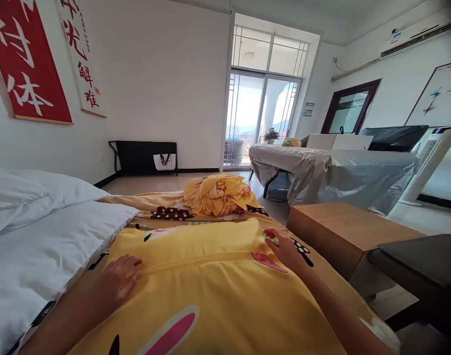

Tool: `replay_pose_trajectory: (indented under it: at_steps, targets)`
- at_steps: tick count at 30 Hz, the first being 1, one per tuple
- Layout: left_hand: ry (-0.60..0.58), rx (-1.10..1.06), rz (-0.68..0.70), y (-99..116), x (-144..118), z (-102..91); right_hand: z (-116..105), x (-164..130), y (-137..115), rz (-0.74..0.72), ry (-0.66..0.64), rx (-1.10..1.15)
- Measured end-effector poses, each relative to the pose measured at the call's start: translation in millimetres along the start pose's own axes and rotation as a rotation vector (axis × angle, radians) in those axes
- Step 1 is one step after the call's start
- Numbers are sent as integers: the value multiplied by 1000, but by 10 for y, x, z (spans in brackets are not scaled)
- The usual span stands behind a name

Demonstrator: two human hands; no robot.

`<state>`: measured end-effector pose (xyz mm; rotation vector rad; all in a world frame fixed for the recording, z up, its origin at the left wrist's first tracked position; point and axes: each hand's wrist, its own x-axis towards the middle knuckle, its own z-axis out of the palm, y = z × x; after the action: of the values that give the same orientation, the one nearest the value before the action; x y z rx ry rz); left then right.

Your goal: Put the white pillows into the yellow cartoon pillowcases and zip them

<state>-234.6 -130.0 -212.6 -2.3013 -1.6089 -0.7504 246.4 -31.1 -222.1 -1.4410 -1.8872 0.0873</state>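
Observation:
A yellow pillow (pixel 196 276) in a cartoon-print case lies across the bed in front of me. My left hand (pixel 118 282) rests flat on its left edge, fingers spread. My right hand (pixel 284 246) presses on its far right corner, fingers curled onto the fabric. Under the pillow lies a matching yellow sheet (pixel 162 207) with dark spotted patches. A crumpled heap of yellow cloth (pixel 218 195) sits farther down the bed, beyond both hands.
Two white pillows (pixel 44 236) are stacked to my left against the wall. A wooden bedside cabinet (pixel 344 231) stands close on the right, with a dark seat (pixel 421 261) beside it. Farther off are a table under grey plastic (pixel 340 172) and a glass balcony door (pixel 262 118).

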Motion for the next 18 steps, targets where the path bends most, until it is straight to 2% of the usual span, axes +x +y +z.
replay_pose_trajectory:
  at_steps: [2, 4, 6, 7, 9, 12, 15, 18]
  targets:
    - [-97, -53, 30, 316, 239, 40, 118, 29, -455, -113, -90, -12]
    - [-179, -83, 61, 570, 469, 160, 284, 24, -873, -270, -263, -11]
    - [-239, -72, 56, 661, 588, 351, 460, 2, -1079, -346, -434, -37]
    - [-263, -55, 34, 633, 584, 461, 538, -14, -1073, -336, -491, -67]
    - [-270, -6, -58, 449, 442, 672, 656, -66, -854, -233, -527, -158]
    - [-199, 81, -255, 36, 24, 884, 736, -221, -258, 13, -501, -322]
    - [-203, 142, -414, -297, -371, 943, 741, -423, 228, 163, -513, -414]
    - [-269, 144, -503, -548, -630, 922, 708, -544, 469, 170, -528, -481]
